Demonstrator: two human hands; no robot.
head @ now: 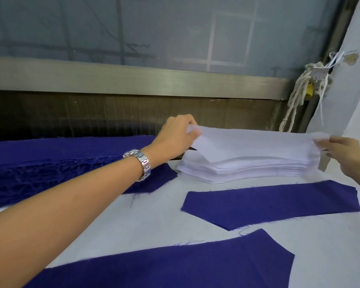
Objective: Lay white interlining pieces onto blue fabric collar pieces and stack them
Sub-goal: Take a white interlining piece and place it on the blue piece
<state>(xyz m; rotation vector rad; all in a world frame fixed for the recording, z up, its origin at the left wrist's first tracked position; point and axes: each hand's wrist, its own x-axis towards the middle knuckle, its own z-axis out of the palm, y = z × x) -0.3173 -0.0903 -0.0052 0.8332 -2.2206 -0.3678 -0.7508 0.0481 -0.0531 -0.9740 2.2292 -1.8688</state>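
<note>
A thick stack of white interlining pieces [241, 169] lies at the back right of the table. One white interlining piece [254, 142] is lifted just above that stack. My left hand [175, 136] pinches its left end and my right hand [343, 154] pinches its right end. A single blue collar piece [272, 202] lies flat in front of the stack. Another blue collar piece [175, 265] lies nearest to me. A tall stack of blue collar pieces [56, 163] with frayed edges sits at the left, partly under my left forearm.
The white table covering [154, 217] shows between the pieces. A metal rail [133, 80] and a dark panel run along the back. A knotted rope [299, 94] hangs at the back right beside a white wall [353, 84].
</note>
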